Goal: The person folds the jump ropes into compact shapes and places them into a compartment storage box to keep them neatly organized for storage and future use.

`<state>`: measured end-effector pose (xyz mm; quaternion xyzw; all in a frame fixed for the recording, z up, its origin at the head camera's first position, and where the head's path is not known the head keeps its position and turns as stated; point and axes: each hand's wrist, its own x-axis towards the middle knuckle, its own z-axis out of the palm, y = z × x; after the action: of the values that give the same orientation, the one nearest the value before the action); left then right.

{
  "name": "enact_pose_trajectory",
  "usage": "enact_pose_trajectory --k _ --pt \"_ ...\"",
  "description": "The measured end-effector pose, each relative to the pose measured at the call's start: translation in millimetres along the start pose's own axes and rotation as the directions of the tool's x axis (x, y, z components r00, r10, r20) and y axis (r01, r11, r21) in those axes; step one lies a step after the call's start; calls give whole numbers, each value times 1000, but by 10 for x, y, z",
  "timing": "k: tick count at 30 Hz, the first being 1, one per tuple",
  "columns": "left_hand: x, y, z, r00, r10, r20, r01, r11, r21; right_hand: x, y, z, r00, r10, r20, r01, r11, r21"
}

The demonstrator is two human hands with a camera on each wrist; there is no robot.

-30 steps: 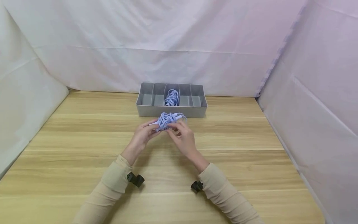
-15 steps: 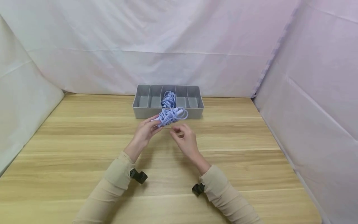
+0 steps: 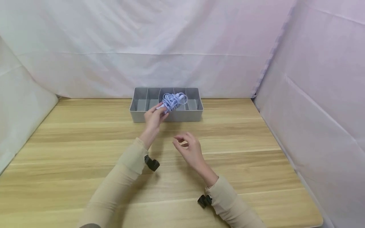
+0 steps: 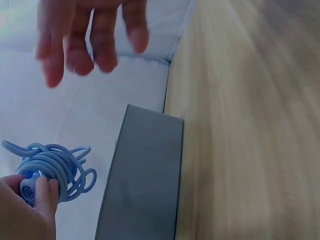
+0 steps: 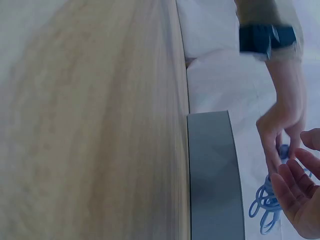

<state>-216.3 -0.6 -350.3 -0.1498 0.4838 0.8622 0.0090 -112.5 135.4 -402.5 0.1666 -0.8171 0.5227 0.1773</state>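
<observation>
My left hand [image 3: 154, 117] grips one end of a light blue jump rope [image 3: 171, 101], its cord wound in a bundle with handles sticking out. It is raised over the middle of a grey divided box [image 3: 185, 116]. In the left wrist view the bundled jump rope [image 4: 56, 170] shows a round handle end between thumb and fingers. Lower and to the right, my right hand [image 3: 191, 151] hovers over the table with loosely bent fingers and nothing in them. The box's middle compartment, where a second blue bundle lay earlier, is mostly hidden behind the held rope.
The wooden table [image 3: 242, 142] spreads around the box. White cloth [image 3: 171, 69] hangs behind it, with more cloth along the left and right sides. A black wrist camera [image 3: 151, 163] sits on the left sleeve, another black camera [image 3: 204, 200] on the right.
My right hand has let go of the jump rope and drawn back slightly. My left hand has carried the rope forward from in front of the box to above it.
</observation>
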Motion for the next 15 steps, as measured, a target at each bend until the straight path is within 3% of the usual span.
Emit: enact_pose_trajectory --k 5,9,12,15 --pt "217 25 187 996 75 -42 -73 996 52 -65 -184 -38 1000 9 24 -9 1000 9" --pt "374 23 253 985 160 -57 -149 975 165 -98 -421 -103 999 -1 37 1 1000 5" --pt "466 7 282 961 268 -59 -239 922 304 -124 -377 -102 999 3 34 -3 1000 0" --pt "529 -4 277 918 395 -41 -329 813 480 -151 -225 -67 999 3 46 -3 1000 4"
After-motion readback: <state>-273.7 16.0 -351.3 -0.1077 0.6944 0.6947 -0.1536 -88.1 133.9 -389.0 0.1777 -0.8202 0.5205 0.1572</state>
